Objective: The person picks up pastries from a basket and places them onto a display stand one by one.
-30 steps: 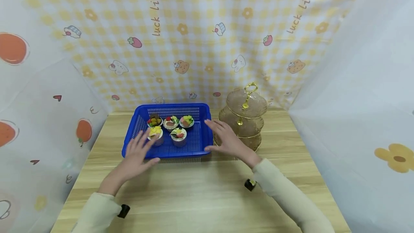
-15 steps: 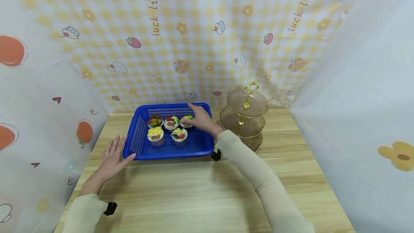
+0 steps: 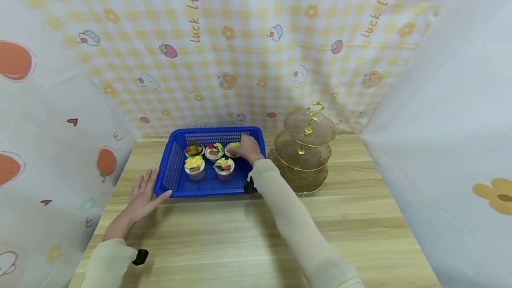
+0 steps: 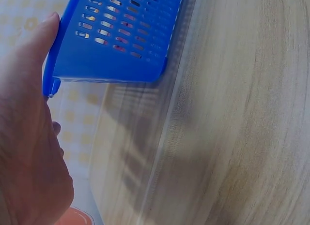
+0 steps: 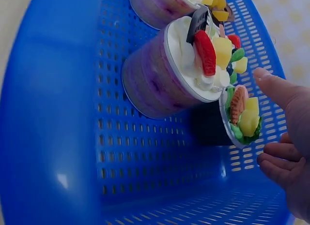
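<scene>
A yellow-checked backdrop printed with bears and strawberries rises behind the blue basket, which sits on a wood-grain bench; and look at the line-up inside it, five dessert cups, three along the basket's rear, two nearer its front! The left hand is at the basket's front left corner, fingers fairly straight and spread, thumb against the rim; over to the right hand, reaching in above the basket's right rear part, thumb and fingers apart, and there between them is the pink-and-yellow-topped cup, rearmost on the basket's right; whether skin meets cup, I cannot tell; close by, at the middle of the basket's rear, the red-topped cup; towards the basket's front left, the yellow-topped cup; and just right of the basket stands a three-tiered stand, see-through plates, gold handle on top!
</scene>
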Available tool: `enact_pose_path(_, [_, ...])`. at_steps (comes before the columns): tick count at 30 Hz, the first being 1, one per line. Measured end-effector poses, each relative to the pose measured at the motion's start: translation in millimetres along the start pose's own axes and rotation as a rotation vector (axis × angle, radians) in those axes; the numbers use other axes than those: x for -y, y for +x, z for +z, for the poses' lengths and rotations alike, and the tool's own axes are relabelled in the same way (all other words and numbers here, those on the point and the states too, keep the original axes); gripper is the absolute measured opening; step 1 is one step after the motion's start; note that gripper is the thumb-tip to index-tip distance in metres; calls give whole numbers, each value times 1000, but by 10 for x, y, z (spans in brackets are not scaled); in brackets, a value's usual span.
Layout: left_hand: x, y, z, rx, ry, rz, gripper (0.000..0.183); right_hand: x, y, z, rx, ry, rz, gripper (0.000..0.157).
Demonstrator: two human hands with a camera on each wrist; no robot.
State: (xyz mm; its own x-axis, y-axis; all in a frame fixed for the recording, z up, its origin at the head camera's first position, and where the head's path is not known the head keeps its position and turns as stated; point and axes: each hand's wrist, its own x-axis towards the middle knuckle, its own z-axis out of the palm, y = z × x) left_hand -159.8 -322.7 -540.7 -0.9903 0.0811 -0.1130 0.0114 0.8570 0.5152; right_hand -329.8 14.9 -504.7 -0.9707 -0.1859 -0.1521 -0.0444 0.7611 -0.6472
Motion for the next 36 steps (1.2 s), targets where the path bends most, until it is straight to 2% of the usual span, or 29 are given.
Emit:
enact_pose_path(5, [-1,8,48,3,-17,-10,99,-48,17,21,20,-15,20,58])
enact_pose_path(13, [-3,15,77,12,-54,-19,99,-70,124,95,66,-10,96,70])
enact_pose_path(21, [-2,8,50,16,-50,-22,99,-62,163,237,34,-63,113,48])
enact_pose_path(24, [14,0,31,17,-45,-30,99,-80,203,313,22,-67,102,52])
enact_pose_path(29, [23,10,38,20,-53,-27,99,-122,248,367,11,-62,120,75])
enact_pose_path(36, [18,31,56,14,-61,-28,99,-121,210,299,71,-19,119,64])
